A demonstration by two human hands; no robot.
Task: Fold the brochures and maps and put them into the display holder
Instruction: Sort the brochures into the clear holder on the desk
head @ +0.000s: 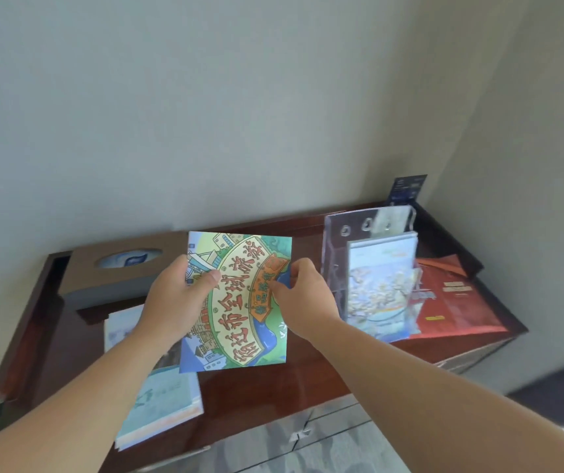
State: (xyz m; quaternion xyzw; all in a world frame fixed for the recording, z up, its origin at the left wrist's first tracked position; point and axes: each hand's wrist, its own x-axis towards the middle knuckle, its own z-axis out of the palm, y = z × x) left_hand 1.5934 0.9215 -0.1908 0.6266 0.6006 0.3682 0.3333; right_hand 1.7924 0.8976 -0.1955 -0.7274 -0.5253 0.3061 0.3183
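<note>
Left hand (175,295) and right hand (302,295) pinch the map (239,302) by its side edges above the counter (273,377). Folding seems nearly done. Next it likely goes into the holder (335,240), just right of the right fingers, turned upright.

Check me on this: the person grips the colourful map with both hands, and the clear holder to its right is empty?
Not empty: the head view shows a brochure standing in the clear holder. The left hand and right hand do grip the colourful map, with the clear holder to its right.
</note>
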